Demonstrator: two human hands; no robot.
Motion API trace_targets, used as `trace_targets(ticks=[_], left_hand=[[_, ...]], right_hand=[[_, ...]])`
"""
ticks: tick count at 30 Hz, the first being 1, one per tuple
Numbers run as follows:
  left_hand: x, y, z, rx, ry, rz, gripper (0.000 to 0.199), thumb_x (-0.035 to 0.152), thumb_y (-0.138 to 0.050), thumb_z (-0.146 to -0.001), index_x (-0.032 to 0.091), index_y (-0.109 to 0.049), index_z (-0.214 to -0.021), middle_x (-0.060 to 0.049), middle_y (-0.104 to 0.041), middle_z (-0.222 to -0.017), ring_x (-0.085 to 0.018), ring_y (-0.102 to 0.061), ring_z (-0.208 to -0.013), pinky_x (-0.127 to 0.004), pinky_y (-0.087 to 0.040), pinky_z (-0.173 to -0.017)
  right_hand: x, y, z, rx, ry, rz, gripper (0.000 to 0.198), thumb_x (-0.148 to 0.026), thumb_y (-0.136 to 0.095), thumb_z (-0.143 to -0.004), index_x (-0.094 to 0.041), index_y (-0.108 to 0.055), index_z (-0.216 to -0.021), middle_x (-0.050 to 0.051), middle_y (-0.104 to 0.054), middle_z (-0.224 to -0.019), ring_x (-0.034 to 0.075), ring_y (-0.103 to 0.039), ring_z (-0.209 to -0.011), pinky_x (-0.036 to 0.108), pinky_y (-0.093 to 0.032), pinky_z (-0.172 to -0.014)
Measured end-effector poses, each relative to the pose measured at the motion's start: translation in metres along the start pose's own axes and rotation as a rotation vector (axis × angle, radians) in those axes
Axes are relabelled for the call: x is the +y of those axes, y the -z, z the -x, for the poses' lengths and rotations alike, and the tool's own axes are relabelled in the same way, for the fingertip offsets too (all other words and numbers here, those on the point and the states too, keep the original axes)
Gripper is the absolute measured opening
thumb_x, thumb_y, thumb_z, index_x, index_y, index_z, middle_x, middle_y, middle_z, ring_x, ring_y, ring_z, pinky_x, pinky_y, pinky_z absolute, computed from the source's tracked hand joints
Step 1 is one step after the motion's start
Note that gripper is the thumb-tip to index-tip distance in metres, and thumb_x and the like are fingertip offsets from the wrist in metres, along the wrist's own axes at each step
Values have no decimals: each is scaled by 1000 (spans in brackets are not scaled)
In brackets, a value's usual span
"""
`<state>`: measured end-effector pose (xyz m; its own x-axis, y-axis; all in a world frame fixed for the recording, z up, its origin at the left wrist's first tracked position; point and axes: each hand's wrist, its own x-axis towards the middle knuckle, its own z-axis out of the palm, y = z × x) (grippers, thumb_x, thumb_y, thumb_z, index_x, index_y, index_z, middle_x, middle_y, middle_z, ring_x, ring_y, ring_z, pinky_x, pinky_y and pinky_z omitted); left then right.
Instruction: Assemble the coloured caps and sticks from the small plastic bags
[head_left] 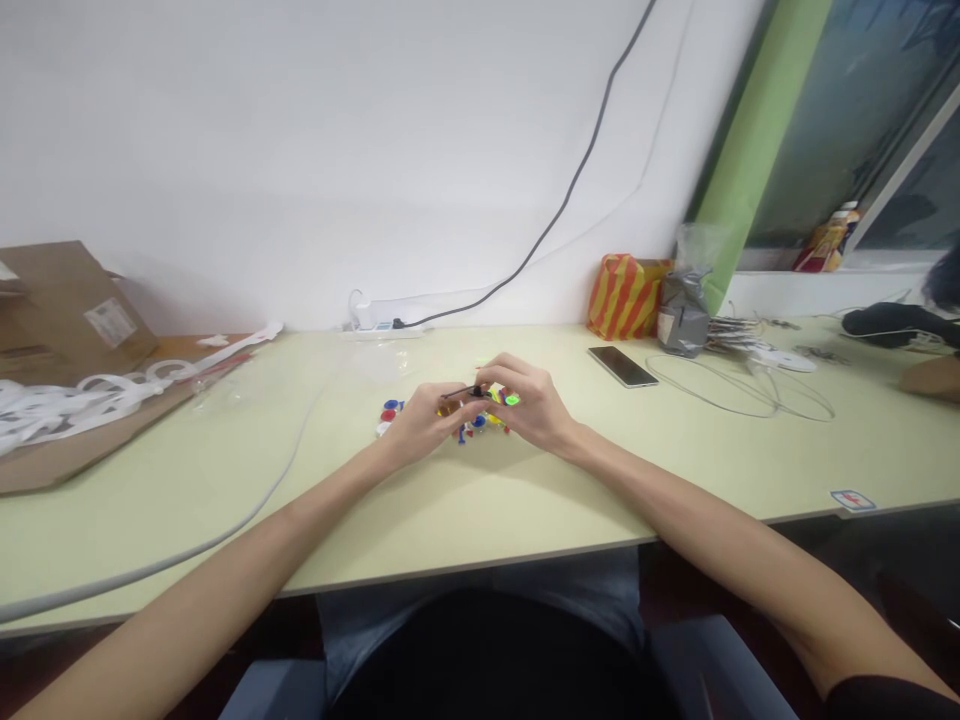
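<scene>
Both hands meet over the middle of the table point(480, 510), fingers bent around a small thin black piece point(475, 392). My left hand point(427, 425) is closed, pinching the piece's left part between thumb and fingers. From the other side, my right hand point(529, 405) is closed on its right end. The exact kind of the piece is too small to make out. Below and behind the hands lie several small colourful plastic pieces: a red one point(388, 415), blue ones point(478, 422) and a bright green one point(513, 400). The hands partly hide this pile.
A smartphone point(622, 367) lies right of the hands, near a striped bag point(626, 297) and a grey pouch point(682, 312). A thin cable point(739, 400) loops there. Left are a cardboard box point(75, 310), white strips point(37, 405) and a grey cable point(225, 535). A power strip point(382, 330) sits against the wall.
</scene>
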<state>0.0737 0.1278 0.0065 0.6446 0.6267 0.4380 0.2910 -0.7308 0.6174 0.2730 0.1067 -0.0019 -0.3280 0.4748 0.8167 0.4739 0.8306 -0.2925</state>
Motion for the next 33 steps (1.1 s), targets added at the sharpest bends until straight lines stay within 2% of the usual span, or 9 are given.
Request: trace_targets(ticks=[8, 16, 21, 24, 28, 33], left_hand=[[-1, -1, 1, 15, 15, -36, 44, 52, -51, -98, 13, -66, -83, 0, -59, -66, -11, -51, -57, -23, -40, -56], [-1, -2, 1, -5, 20, -3, 42, 51, -57, -95, 13, -67, -79, 0, -60, -65, -11, -51, -57, -24, -41, -55], [-3, -2, 1, 24, 28, -27, 40, 49, -60, -93, 13, -69, -78, -1, -62, -66, -12, -54, -58, -24, -41, -56], [-1, -2, 2, 29, 30, -15, 38, 47, -57, -95, 14, -72, -87, -1, -65, -69, -11, -54, -58, -23, -41, -55], [3, -1, 2, 49, 18, -3, 39, 47, -55, -96, 14, -70, -83, 1, -60, -62, -10, -50, -55, -22, -39, -54], [-2, -2, 3, 45, -2, -95, 42, 50, -53, -96, 14, -71, -83, 0, -60, -64, -11, -49, -58, -23, -37, -55]], right_hand=[[-3, 5, -3, -13, 4, 29, 5, -21, -61, -92, -22, -66, -91, 5, -67, -93, 17, -64, -83, 28, -50, -71], [5, 4, -2, -48, 76, 164, 5, -22, -66, -91, -22, -66, -86, 5, -71, -90, 19, -65, -83, 33, -44, -79], [4, 9, -7, -122, 68, 47, 3, -22, -64, -92, -22, -66, -94, 6, -69, -93, 20, -63, -87, 33, -47, -81], [2, 19, -11, -233, 131, 17, 17, -21, -60, -94, -22, -69, -108, 8, -70, -103, 23, -63, -99, 39, -48, -90], [-2, 32, -14, -324, 119, -64, 29, -22, -52, -99, -24, -68, -122, 10, -69, -112, 24, -61, -107, 42, -48, -95], [2, 33, -16, -329, -13, -235, 24, -33, -55, -100, -21, -73, -110, 8, -71, -104, 21, -66, -96, 36, -53, -87]])
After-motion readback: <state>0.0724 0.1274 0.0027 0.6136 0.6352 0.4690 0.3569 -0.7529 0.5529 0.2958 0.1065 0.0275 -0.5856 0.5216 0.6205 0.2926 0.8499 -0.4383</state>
